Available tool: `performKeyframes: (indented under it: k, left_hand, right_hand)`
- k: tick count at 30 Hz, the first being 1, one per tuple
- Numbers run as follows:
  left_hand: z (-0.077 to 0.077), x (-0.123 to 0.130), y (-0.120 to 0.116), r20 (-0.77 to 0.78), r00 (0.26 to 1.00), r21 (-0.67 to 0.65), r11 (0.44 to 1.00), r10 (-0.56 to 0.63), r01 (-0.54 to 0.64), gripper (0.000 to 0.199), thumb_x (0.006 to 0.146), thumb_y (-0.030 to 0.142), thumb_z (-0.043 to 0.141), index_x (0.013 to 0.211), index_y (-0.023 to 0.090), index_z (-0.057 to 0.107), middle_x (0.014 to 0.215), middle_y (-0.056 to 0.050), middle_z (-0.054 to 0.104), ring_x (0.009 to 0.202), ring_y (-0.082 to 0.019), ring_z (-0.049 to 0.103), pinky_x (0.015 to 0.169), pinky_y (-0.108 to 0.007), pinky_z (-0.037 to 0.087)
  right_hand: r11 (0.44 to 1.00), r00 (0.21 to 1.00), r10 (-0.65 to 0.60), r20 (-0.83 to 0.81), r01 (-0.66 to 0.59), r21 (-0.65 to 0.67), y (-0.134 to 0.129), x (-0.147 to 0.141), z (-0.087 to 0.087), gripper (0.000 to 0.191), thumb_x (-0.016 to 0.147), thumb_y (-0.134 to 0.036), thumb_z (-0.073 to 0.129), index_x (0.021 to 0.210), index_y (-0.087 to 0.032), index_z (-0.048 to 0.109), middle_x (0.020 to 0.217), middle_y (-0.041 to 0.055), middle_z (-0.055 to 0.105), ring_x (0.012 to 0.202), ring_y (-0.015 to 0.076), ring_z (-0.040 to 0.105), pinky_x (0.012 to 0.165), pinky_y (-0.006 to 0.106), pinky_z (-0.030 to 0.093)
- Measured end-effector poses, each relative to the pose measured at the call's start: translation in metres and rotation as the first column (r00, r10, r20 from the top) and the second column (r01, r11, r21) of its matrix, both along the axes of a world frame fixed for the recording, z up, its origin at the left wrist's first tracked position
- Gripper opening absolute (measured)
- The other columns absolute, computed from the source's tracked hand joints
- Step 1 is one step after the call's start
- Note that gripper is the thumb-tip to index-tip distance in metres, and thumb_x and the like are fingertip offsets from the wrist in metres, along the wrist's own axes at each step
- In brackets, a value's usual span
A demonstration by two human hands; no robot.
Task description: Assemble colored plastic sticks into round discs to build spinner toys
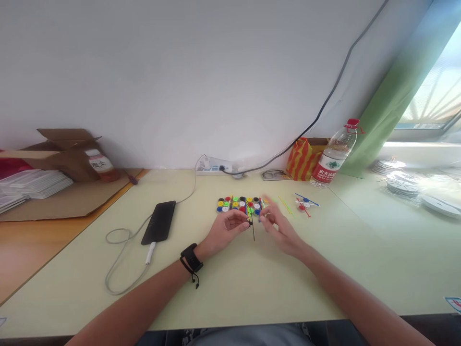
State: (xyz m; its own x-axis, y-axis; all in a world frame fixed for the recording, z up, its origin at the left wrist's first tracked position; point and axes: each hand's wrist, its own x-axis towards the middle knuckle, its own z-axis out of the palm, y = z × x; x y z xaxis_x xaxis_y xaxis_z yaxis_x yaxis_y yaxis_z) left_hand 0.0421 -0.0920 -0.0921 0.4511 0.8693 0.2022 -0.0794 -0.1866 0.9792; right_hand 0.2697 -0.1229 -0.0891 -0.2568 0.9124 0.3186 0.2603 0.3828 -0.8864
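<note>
My left hand (229,229) pinches a thin black plastic stick (253,233) between thumb and fingertips, and the stick hangs upright over the table. Just to its right is my right hand (283,233), its fingers bent towards the stick and partly smeared by motion. Whether they hold anything I cannot make out. Behind both hands lie rows of small round coloured discs (225,204) in yellow, red, green, white, blue and black, with coloured sticks between them. More loose sticks (285,205) and a small cluster of blue, white and red pieces (305,202) lie right of the discs.
A black phone (159,223) on a white charging cable lies to the left. By the wall are a power strip (212,166), a striped bag (301,158) and a large water bottle (333,156). Cardboard (72,192) and a drink bottle (103,166) stand far left, wrapped white discs (403,185) far right.
</note>
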Motion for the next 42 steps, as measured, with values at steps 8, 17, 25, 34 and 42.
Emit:
performKeyframes:
  k: [8,17,25,34,42]
  left_hand:
    - [-0.001,0.001,0.001,-0.005,1.0,0.016,1.0,-0.013,0.013,0.027,0.085,0.034,0.083,0.102,0.016,0.072,0.1,-0.006,0.072,0.095,-0.018,0.07,0.094,-0.036,0.06]
    - [0.0,0.0,-0.001,-0.014,1.0,0.035,0.999,-0.017,0.017,0.026,0.086,0.036,0.081,0.102,0.017,0.072,0.099,-0.007,0.073,0.092,-0.019,0.071,0.09,-0.035,0.059]
    - [0.002,0.001,-0.001,-0.007,1.0,0.029,1.0,0.008,-0.007,0.03,0.083,0.038,0.084,0.101,0.017,0.072,0.098,-0.007,0.074,0.091,-0.019,0.071,0.09,-0.035,0.06]
    - [-0.002,0.001,0.001,-0.019,1.0,0.037,0.999,0.01,-0.01,0.029,0.085,0.038,0.082,0.102,0.017,0.071,0.099,-0.006,0.072,0.095,-0.019,0.07,0.092,-0.037,0.06]
    - [-0.006,0.002,0.0,-0.04,0.999,0.06,0.998,-0.029,0.031,0.027,0.087,0.036,0.08,0.103,0.017,0.071,0.101,-0.007,0.072,0.096,-0.019,0.07,0.093,-0.035,0.059]
  right_hand:
    - [0.977,0.991,0.073,-0.112,-0.094,-0.19,0.004,-0.001,0.006,0.042,0.097,-0.057,0.06,0.076,-0.022,0.051,0.07,-0.0014,0.054,0.062,0.0137,0.045,0.06,0.03,0.039]
    - [0.988,0.994,0.102,-0.05,-0.107,-0.115,0.001,-0.006,0.003,0.031,0.094,-0.043,0.067,0.117,-0.026,0.056,0.101,0.005,0.07,0.076,0.0168,0.06,0.073,0.035,0.052]
    - [0.999,0.998,-0.004,-0.061,0.001,-0.048,-0.001,-0.004,-0.001,0.052,0.093,-0.042,0.066,0.141,-0.031,0.05,0.102,0.002,0.063,0.07,0.0141,0.057,0.07,0.034,0.051]
    - [0.962,0.981,0.152,-0.12,-0.175,-0.21,0.002,0.003,0.01,0.057,0.097,-0.06,0.057,0.058,-0.022,0.041,0.058,-0.0031,0.039,0.055,0.0124,0.035,0.055,0.03,0.034]
    - [0.982,0.991,0.115,-0.066,-0.124,-0.144,0.002,-0.003,0.004,0.03,0.093,-0.048,0.068,0.11,-0.025,0.057,0.102,0.0048,0.067,0.076,0.016,0.058,0.068,0.032,0.05]
